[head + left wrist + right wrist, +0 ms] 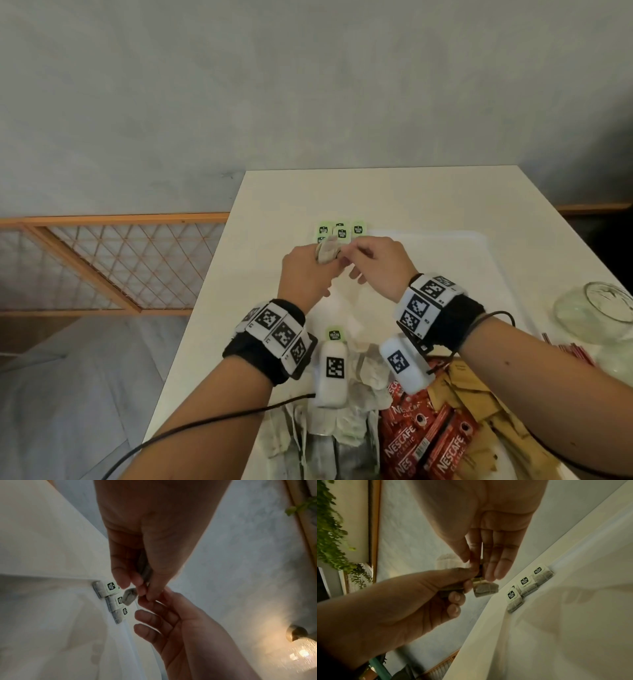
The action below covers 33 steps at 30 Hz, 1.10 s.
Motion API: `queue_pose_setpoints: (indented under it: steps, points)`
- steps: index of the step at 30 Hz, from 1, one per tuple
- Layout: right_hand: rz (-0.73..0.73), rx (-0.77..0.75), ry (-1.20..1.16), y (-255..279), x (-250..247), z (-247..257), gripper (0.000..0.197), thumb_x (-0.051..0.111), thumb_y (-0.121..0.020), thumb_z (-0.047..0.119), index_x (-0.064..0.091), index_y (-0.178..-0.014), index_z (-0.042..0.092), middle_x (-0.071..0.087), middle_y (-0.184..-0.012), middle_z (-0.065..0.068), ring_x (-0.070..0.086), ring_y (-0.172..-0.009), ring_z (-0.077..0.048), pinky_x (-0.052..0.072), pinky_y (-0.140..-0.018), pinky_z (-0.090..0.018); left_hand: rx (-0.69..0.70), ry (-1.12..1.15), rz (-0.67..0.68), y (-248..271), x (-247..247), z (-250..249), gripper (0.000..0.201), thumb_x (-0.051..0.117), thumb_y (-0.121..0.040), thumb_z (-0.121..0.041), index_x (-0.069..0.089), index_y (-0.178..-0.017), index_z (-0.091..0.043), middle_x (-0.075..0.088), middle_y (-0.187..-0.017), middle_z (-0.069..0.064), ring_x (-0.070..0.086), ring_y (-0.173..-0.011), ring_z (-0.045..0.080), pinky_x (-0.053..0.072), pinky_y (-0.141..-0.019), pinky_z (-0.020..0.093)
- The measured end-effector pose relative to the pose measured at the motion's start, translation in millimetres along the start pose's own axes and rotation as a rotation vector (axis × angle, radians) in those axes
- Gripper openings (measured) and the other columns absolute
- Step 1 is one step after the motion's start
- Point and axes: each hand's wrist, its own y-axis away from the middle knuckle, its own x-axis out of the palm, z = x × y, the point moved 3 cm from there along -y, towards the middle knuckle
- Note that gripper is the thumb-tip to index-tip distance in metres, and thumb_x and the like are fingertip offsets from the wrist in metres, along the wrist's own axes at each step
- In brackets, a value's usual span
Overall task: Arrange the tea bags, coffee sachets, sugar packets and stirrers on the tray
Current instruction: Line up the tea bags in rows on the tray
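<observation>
Along the left of the head view we see an orange wooden lattice screen with diamond mesh, standing against a pale grey plastered wall. A white rectangular table fills the centre and right. At the right edge sits a clear glass jar, tilted. We find trailing green leafy plants at the upper left of the right wrist view. A lit textured glass lamp glows at the lower right of the left wrist view.

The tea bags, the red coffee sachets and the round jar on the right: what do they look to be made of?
Tea bags: thin, matte, paper-like mesh, dark leaves showing through, green card tags.
Red coffee sachets: glossy printed film, probably plastic or foil; they catch highlights.
Jar: clear and shiny, likely glass, though clear plastic is possible.
</observation>
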Motion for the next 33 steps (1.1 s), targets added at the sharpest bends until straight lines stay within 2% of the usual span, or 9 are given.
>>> queue_pose_setpoints:
  steps: [3,7,11,15,18,22,24,27,33]
  points:
    - [-0.046,0.026,-0.028,-8,-7,-7,0.011,0.062,-0.091,0.021,0.069,-0.084,0.015,0.069,-0.079,-0.001,0.066,-0.060,-0.016,0.059,-0.062,-0.034,-0.100,0.149,-0.005,-6,2,12,0.013,0.068,-0.087,-0.017,0.070,-0.074,-0.014,0.068,-0.068,0.007,0.054,-0.047,0.012,0.054,-0.049,0.030]
    - [-0.004,0.055,-0.016,-19,-9,-22,0.010,0.065,-0.089,0.015,0.067,-0.098,0.018,0.065,-0.088,0.001,0.066,-0.058,-0.018,0.056,-0.058,-0.031,-0.185,0.276,0.024,-14,9,27,0.005,0.070,-0.086,-0.017,0.071,-0.083,-0.014,0.069,-0.069,0.005,0.053,-0.048,0.013,0.051,-0.049,0.027]
    - [0.079,0.118,0.016,-32,0,-38,0.006,0.064,-0.090,0.014,0.069,-0.090,0.014,0.068,-0.080,-0.002,0.066,-0.059,-0.016,0.057,-0.059,-0.028,-0.235,0.310,0.079,-23,15,41,0.004,0.069,-0.088,-0.015,0.071,-0.087,-0.011,0.067,-0.071,0.004,0.053,-0.048,0.011,0.051,-0.048,0.027]
    - [0.071,0.234,0.022,-49,7,-58,0.009,0.061,-0.091,0.012,0.069,-0.089,0.012,0.068,-0.074,-0.002,0.064,-0.056,-0.014,0.054,-0.056,-0.025,-0.290,0.385,0.129,-34,17,53,0.019,0.063,-0.090,-0.010,0.067,-0.108,-0.012,0.064,-0.081,0.006,0.057,-0.057,0.014,0.057,-0.056,0.030]
    - [-0.016,0.293,0.034,-66,7,-68,0.011,0.058,-0.092,0.011,0.067,-0.088,0.011,0.069,-0.076,-0.005,0.063,-0.056,-0.015,0.057,-0.058,-0.027,-0.336,0.456,0.144,-42,16,59,0.015,0.055,-0.091,-0.005,0.063,-0.104,-0.007,0.060,-0.091,0.012,0.059,-0.064,0.018,0.060,-0.063,0.032]
    - [-0.057,0.281,0.035,-88,10,-69,0.011,0.054,-0.094,0.010,0.063,-0.094,0.004,0.068,-0.077,-0.010,0.063,-0.058,-0.020,0.061,-0.065,-0.039,-0.366,0.503,0.168,-50,15,68,0.033,0.043,-0.092,0.002,0.062,-0.118,-0.002,0.064,-0.098,0.012,0.064,-0.072,0.018,0.060,-0.066,0.028]
    - [-0.063,0.260,0.054,-97,13,-65,0.012,0.053,-0.095,0.010,0.063,-0.095,0.004,0.067,-0.076,-0.009,0.064,-0.058,-0.020,0.061,-0.065,-0.038,-0.367,0.530,0.175,-53,13,69,0.033,0.040,-0.090,0.006,0.065,-0.110,-0.005,0.063,-0.100,0.013,0.064,-0.077,0.020,0.061,-0.070,0.028]
    - [-0.060,0.238,0.059,-105,18,-62,0.013,0.053,-0.094,0.010,0.062,-0.097,0.002,0.067,-0.075,-0.009,0.066,-0.058,-0.018,0.061,-0.064,-0.035,-0.369,0.561,0.189,-56,11,70,0.031,0.041,-0.091,0.008,0.064,-0.106,-0.005,0.064,-0.105,0.015,0.066,-0.084,0.022,0.061,-0.077,0.029]
    - [-0.096,0.253,0.026,-105,18,-61,0.011,0.060,-0.092,0.014,0.059,-0.100,0.006,0.064,-0.080,-0.007,0.064,-0.054,-0.018,0.060,-0.058,-0.032,-0.354,0.576,0.233,-55,8,74,0.025,0.052,-0.096,0.002,0.063,-0.119,0.000,0.070,-0.112,0.018,0.071,-0.101,0.024,0.060,-0.081,0.027]
